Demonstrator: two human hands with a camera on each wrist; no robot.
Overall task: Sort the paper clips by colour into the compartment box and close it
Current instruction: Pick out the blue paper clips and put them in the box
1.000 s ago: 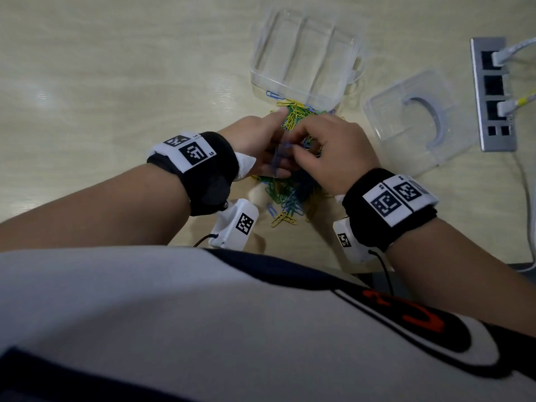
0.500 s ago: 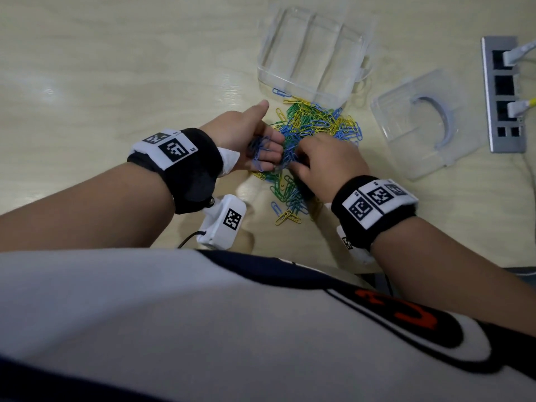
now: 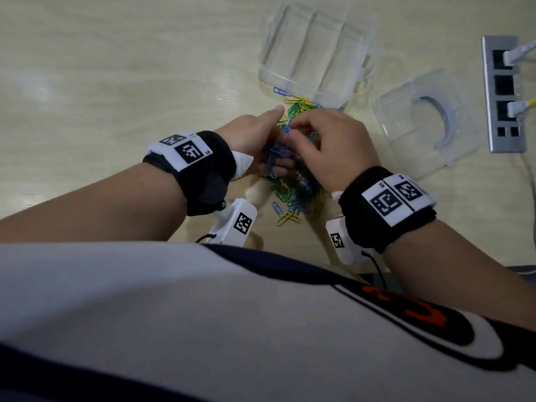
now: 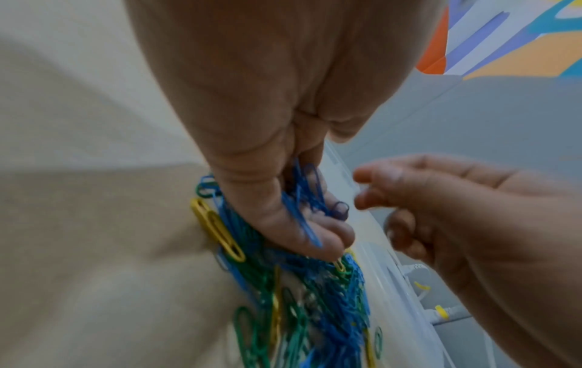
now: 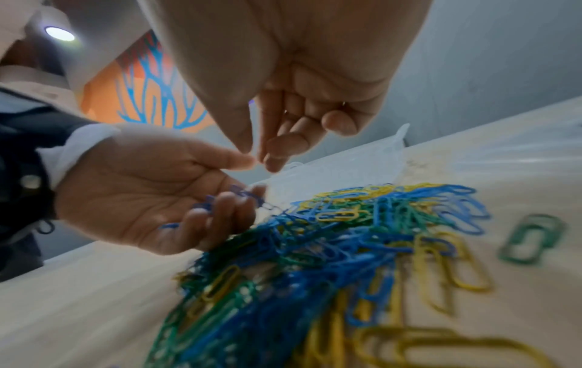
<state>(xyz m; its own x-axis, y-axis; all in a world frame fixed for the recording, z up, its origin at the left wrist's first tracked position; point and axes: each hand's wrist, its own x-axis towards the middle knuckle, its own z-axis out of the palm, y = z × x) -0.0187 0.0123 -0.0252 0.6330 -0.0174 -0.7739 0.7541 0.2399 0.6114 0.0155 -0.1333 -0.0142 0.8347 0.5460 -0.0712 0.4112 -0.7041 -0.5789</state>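
Head view shows both hands meeting over a heap of paper clips (image 3: 293,181) on a pale wood-grain table (image 3: 116,68). The left hand (image 3: 255,140) lies palm up with its fingers curled round a small bunch of blue clips (image 3: 274,158), thumb stretched toward the right hand. The right hand (image 3: 330,146) hovers just beside it, palm down, thumb and forefinger drawn close together at the tips; in the right wrist view nothing can be made out between them, so I cannot tell whether they pinch a clip. The heap, a tangle of blue, green and yellow, spreads under and between both hands, with a few loose clips on the near side toward the body. Just beyond the fingertips stands the clear compartment box (image 3: 313,50), open, its near wall touching the far edge of the heap; its compartments look bare. Off to the right of the right hand, well apart from the heap, lies the clear lid (image 3: 420,126) with a curved grey handle. Further right, a grey socket strip (image 3: 503,94) is set into the table with white plugs in it. Both wrists wear black bands with white marker tags. From the right wrist view the room behind shows a grey wall, an orange panel with blue branching lines (image 5: 151,94) and a round ceiling light (image 5: 60,33).
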